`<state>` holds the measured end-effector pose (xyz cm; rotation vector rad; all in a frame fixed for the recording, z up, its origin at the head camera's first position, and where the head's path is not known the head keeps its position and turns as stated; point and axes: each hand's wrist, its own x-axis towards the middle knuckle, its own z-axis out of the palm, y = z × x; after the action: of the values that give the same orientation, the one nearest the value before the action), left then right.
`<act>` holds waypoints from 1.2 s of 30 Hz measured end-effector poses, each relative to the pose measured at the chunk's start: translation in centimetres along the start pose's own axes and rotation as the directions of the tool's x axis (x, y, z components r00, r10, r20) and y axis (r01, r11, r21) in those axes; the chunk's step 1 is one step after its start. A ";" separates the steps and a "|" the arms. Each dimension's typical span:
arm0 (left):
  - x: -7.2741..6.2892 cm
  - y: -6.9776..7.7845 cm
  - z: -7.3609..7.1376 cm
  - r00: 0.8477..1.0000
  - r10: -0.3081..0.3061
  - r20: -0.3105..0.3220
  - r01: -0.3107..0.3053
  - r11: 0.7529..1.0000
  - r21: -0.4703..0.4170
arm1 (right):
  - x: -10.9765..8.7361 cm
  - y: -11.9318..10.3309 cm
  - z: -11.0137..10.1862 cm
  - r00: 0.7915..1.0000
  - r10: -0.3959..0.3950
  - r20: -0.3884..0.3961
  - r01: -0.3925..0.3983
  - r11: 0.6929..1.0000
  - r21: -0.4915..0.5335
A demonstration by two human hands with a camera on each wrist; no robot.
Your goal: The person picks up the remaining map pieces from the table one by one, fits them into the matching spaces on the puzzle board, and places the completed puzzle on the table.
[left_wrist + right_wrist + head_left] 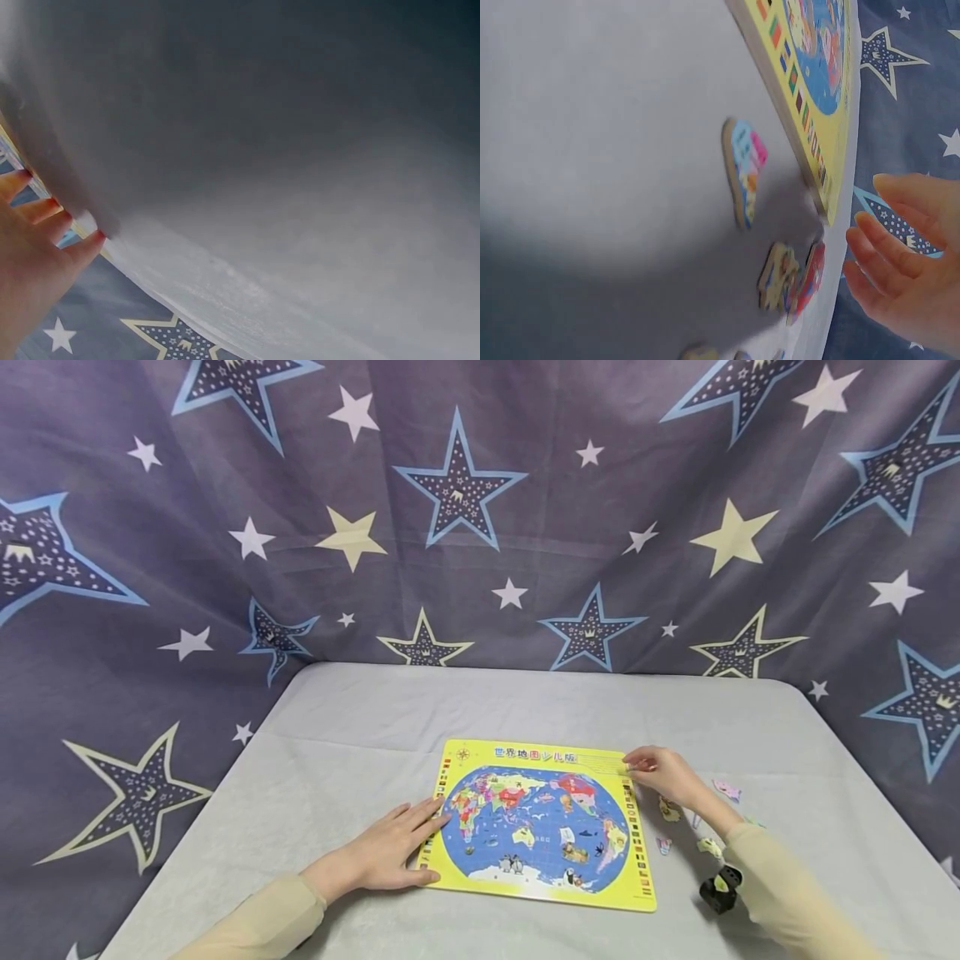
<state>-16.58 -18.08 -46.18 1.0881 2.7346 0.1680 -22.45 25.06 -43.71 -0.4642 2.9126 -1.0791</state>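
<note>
A yellow-bordered world map puzzle board (536, 893) lies on the grey cloth, its blue oval map filled with coloured continents and animal pictures. My left hand (384, 850) rests with spread, fairly straight fingers over the board's left edge. At the upper right corner is my right hand (663, 774), fingertips right at the border in the head view. In the right wrist view the thumb and loosely bent fingers (889, 255) stand apart with nothing between them. Right of the board lie loose pieces, among them a pink one (726, 790) and a tan one (669, 810).
The grey-covered table (360, 710) meets a dark curtain (510, 460) printed with stars at the back and sides. A small black object (722, 890) sits beside my right sleeve. Another piece (744, 169), blue and pink, lies close to the board's right edge.
</note>
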 end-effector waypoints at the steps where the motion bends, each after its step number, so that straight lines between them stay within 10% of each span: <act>1: 0.0 0.0 0.0 1.000 0.002 0.000 -0.002 1.000 -0.002 | 0.0 0.1 -0.1 1.000 0.001 -0.002 -0.001 1.000 -0.005; 36: 0.0 -0.2 0.3 1.000 0.006 -0.017 -0.006 1.000 -0.001 | -0.6 2.6 -1.0 0.998 0.054 -0.031 -0.055 0.998 -0.033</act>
<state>-16.61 -18.19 -46.51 1.0998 2.7466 0.1802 -22.70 27.71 -44.67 -0.3704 2.9555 -1.0404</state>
